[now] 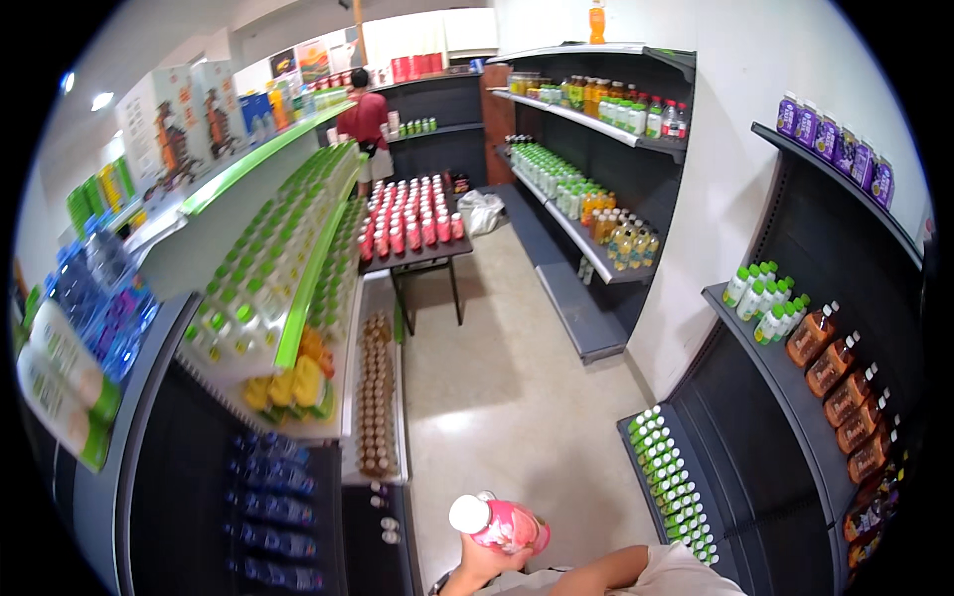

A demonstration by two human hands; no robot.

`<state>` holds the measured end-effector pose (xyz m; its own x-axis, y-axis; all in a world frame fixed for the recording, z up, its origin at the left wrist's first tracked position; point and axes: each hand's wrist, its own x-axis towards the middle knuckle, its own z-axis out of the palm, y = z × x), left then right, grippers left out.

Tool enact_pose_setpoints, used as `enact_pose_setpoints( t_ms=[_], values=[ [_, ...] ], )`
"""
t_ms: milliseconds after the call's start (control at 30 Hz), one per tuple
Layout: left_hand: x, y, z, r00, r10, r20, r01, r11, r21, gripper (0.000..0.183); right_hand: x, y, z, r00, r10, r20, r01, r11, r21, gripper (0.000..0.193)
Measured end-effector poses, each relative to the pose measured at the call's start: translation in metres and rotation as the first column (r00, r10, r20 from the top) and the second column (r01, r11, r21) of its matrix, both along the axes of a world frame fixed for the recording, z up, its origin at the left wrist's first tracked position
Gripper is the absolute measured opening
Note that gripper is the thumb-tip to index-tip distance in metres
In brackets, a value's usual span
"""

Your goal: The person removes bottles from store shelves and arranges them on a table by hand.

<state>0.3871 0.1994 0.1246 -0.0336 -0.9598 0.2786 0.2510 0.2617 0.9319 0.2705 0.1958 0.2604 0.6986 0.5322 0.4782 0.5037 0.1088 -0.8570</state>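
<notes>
Close below me, my left hand [481, 564] is wrapped round a pink bottle [512, 526] with a white cap, its cap tilted up and to the left. A small pale edge shows behind that cap; I cannot tell what it belongs to. A dark band circles my left wrist. My right forearm [608, 570] reaches in from a light sleeve at the lower right, and the hand itself is cut off by the lower edge. Farther ahead, a dark folding table [432, 255] carries many similar pink bottles [415, 236] with white caps.
A green-edged shelf [298, 323] of green-capped bottles lines the left, with blue-tinted water bottles [273, 512] below. Dark shelves [581, 228] of drinks stand at right, and a nearer rack [765, 338] holds brown bottles [833, 368]. Another person [368, 124] stands beyond the table.
</notes>
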Motion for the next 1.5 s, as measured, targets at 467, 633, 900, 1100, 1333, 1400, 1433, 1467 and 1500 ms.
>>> enact_pose_setpoints(
  t_ms=[467,633,900,1100,1333,1400,1433,1467,1500],
  values=[
    [0.034,-0.278,-0.033,0.926,-0.137,0.351,0.133,0.990,0.034,0.040,-0.048,-0.297,-0.018,0.047,-0.988,-0.148,0.944,0.092,-0.317,0.094],
    [0.035,-0.339,-0.026,0.904,-0.180,0.389,0.143,0.982,0.121,0.039,-0.043,-0.341,-0.092,0.018,-0.796,-0.604,0.972,0.156,-0.176,0.088],
    [0.000,-0.430,-0.055,0.750,-0.298,0.590,0.178,0.951,0.255,0.050,-0.074,-0.444,-0.145,0.066,-0.549,-0.833,0.972,0.223,-0.070,0.073],
    [-0.049,-0.586,-0.044,0.577,-0.297,0.761,0.201,0.954,0.221,0.076,-0.109,-0.575,-0.152,-0.009,-0.649,-0.760,1.000,-0.013,-0.001,0.065],
    [-0.114,-0.744,-0.002,0.518,-0.184,0.835,0.249,0.967,0.058,0.072,-0.156,-0.703,-0.129,-0.151,-0.677,-0.720,0.920,-0.363,0.149,0.065],
    [-0.137,-0.770,0.006,0.431,-0.175,0.886,0.239,0.968,0.075,0.070,-0.173,-0.732,-0.143,-0.228,-0.677,-0.700,0.910,-0.405,0.095,0.066],
    [-0.146,-0.786,-0.001,0.480,-0.177,0.860,0.239,0.969,0.066,0.068,-0.180,-0.746,-0.150,-0.302,-0.656,-0.692,0.889,-0.456,0.044,0.067],
    [-0.151,-0.795,-0.007,0.474,-0.183,0.861,0.237,0.969,0.075,0.069,-0.185,-0.756,-0.151,-0.301,-0.629,-0.717,0.880,-0.472,0.045,0.068],
    [-0.158,-0.805,-0.014,0.473,-0.188,0.861,0.231,0.969,0.085,0.069,-0.189,-0.766,-0.152,-0.310,-0.627,-0.715,0.877,-0.479,0.040,0.068]
  ],
)
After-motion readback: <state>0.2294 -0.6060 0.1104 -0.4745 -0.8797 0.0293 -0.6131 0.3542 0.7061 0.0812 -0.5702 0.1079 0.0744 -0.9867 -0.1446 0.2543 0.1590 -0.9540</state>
